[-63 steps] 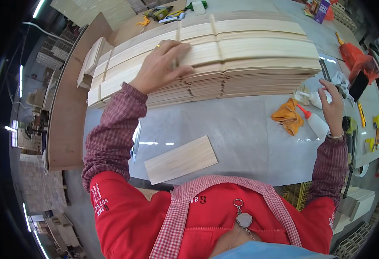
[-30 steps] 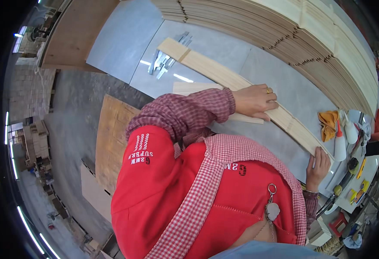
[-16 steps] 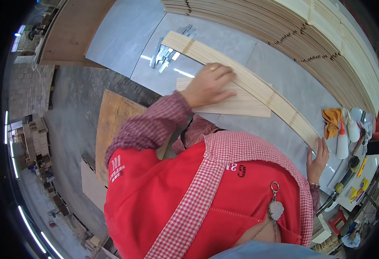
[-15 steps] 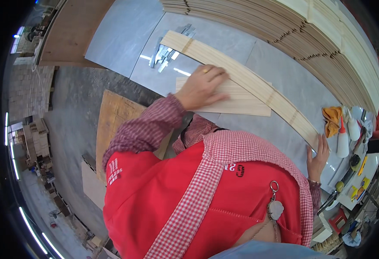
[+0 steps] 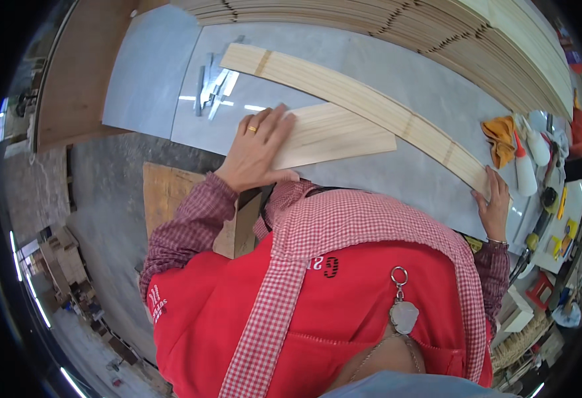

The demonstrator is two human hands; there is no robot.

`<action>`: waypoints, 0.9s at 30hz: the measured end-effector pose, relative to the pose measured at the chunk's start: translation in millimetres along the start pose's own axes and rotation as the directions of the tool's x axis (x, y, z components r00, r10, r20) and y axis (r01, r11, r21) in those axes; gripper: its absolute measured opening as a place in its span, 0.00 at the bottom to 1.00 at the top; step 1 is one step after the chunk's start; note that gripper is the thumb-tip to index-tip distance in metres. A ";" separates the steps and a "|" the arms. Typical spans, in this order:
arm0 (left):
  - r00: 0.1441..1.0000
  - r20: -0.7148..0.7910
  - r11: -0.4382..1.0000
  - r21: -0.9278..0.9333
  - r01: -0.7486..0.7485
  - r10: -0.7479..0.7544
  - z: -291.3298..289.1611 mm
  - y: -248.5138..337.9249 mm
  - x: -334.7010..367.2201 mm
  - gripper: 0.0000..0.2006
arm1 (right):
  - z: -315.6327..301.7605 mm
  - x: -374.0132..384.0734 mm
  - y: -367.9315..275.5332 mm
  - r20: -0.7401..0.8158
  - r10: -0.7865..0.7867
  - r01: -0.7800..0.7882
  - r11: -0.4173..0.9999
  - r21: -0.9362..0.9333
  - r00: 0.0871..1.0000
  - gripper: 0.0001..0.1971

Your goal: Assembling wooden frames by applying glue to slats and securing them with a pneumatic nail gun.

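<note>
On the grey tabletop lies a long pale wooden strip [image 5: 344, 94], slanting from far left to near right, with darker bands across it. A shorter, wider wooden board [image 5: 334, 136] is partly under its near edge. My left hand [image 5: 258, 147], with a gold ring, grips the short board's left end, thumb at the near edge and fingers at the far one. At the long strip's right end, my right hand [image 5: 495, 199] holds it, fingers over the top and thumb on the near side. Several grey metal strips [image 5: 213, 85] lie beyond the left hand.
Tall stacks of wooden strips [image 5: 437, 53] line the table's far side. An orange cloth [image 5: 500, 140], a white bottle with a red nozzle [image 5: 524, 166] and assorted tools stand at the right. A brown panel [image 5: 78, 79] is at far left.
My left hand has gone from the long strip to the short board's left end. The short board now lies turned, its left part nearer me. My right hand stays at the strip's end.
</note>
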State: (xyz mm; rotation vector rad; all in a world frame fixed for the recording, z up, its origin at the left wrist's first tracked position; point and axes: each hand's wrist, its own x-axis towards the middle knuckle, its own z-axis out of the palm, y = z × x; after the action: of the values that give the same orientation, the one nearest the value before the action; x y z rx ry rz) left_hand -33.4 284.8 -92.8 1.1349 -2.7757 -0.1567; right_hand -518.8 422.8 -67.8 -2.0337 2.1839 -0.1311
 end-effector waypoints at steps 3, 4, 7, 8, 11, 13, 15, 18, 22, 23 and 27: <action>1.000 0.031 0.999 0.037 0.005 -0.006 -14.4 8.5 -12.4 0.38 | 3.1 -3.0 6.6 0.000 0.006 -0.006 0.999 0.040 1.000 0.32; 0.999 0.049 0.999 0.026 0.023 -0.024 -15.5 5.8 -20.7 0.39 | 3.0 -4.0 8.9 0.003 0.015 -0.016 0.999 0.037 1.000 0.32; 0.991 0.094 0.995 0.001 0.097 -0.097 -18.0 -4.2 -55.9 0.41 | 3.6 -8.0 17.5 0.011 0.022 -0.023 0.999 0.028 1.000 0.32; 0.987 0.087 0.991 0.033 0.132 -0.134 -24.4 -9.0 -70.6 0.41 | 3.9 -8.1 19.2 0.008 0.002 -0.003 0.999 0.038 1.000 0.32; 0.972 0.035 0.965 0.135 0.227 -0.233 -55.5 -25.9 -112.2 0.41 | 0.9 -12.5 26.1 0.038 0.009 -0.010 0.999 0.032 0.999 0.33; 0.947 -0.038 0.926 0.201 0.319 -0.318 -69.8 -48.8 -138.8 0.40 | 1.8 -8.4 29.6 0.042 0.004 -0.005 1.000 0.028 0.999 0.33; 0.895 -0.143 0.867 0.225 0.445 -0.422 -78.2 -80.9 -150.4 0.39 | 2.5 -8.4 30.6 0.056 -0.018 0.017 1.000 0.020 0.998 0.33; 0.745 -0.351 0.736 0.188 0.650 -0.567 -68.4 -136.9 -144.8 0.36 | 1.5 -6.4 28.5 0.071 -0.032 0.031 0.999 0.008 0.997 0.33; 0.804 -0.407 0.682 0.435 0.588 -0.434 -54.4 -179.1 -99.9 0.36 | -5.0 -1.8 16.4 0.133 -0.006 0.006 1.000 -0.004 0.991 0.35; 0.843 -0.360 0.816 0.280 0.506 -0.400 -48.1 -178.0 -78.1 0.36 | -5.6 -3.6 13.0 0.131 0.013 -0.012 1.000 -0.006 0.991 0.35; 0.917 -0.307 0.919 0.216 0.329 -0.256 -13.6 -149.7 -12.8 0.35 | -7.1 -12.7 8.9 0.093 0.050 -0.054 0.998 0.034 0.994 0.36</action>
State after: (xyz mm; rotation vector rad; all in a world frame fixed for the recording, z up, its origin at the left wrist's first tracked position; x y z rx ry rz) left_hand 80.9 186.8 -102.7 1.5085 -2.4172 0.3283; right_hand -527.9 435.8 -61.6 -1.9221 2.1604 -0.0681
